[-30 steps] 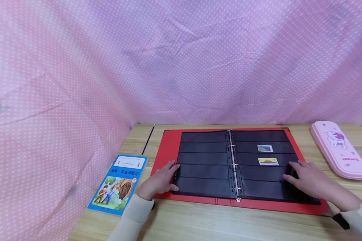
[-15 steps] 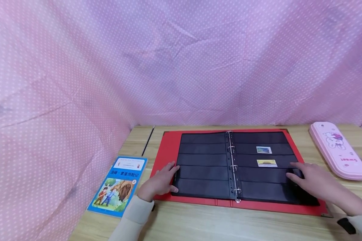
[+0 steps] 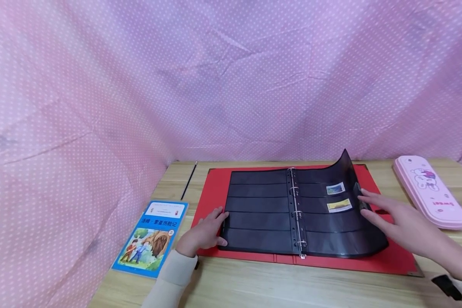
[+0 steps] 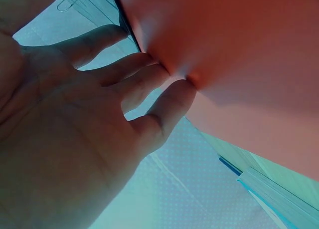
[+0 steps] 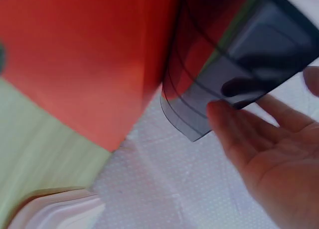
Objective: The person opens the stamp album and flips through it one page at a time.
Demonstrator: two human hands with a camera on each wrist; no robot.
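A red ring binder (image 3: 208, 188) lies spread on the wooden table, with black pocket pages on both sides of its metal rings (image 3: 297, 214). The right-hand page (image 3: 327, 224) is raised and curved along its outer edge. It carries a blue-green stamp (image 3: 335, 188) and a yellow stamp (image 3: 339, 205). My right hand (image 3: 398, 218) has extended fingers against that lifted edge; in the right wrist view a fingertip (image 5: 219, 109) meets the glossy underside. My left hand (image 3: 204, 231) rests with spread fingers on the left cover, thumb by the left page's (image 3: 259, 220) lower corner.
A blue picture book (image 3: 150, 239) lies left of the binder, with a dark pencil (image 3: 188, 180) behind it. To the right is a pink pencil case (image 3: 431, 190). Pink dotted cloth (image 3: 231, 85) hangs behind the wooden table (image 3: 262, 284).
The right-hand page lay nearly flat and now its outer edge stands up, bending leftward. My right hand has moved up and left with it. The left hand stays in place.
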